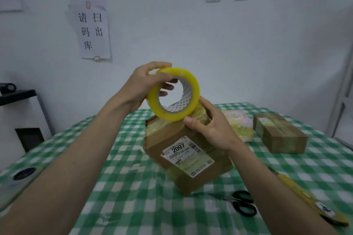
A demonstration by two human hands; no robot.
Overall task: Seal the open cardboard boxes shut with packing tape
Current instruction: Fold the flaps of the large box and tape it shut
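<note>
A brown cardboard box (183, 158) with a white "2097" shipping label stands tilted on one corner on the green checked table (133, 206), with yellowish tape on its upper end. Above that end, my left hand (141, 86) grips a yellow roll of packing tape (176, 114), thumb on the rim and fingers through the core. My right hand (212, 128) grips the box's top right edge, the thumb lying on the tape just below the roll.
A second taped brown box (280, 135) lies at the right, with a pale pink and yellow packet (238, 122) beside it. Black-handled scissors (242, 203) and a yellow utility knife (313, 202) lie near the right front. A dark round object (24, 173) lies on the left edge.
</note>
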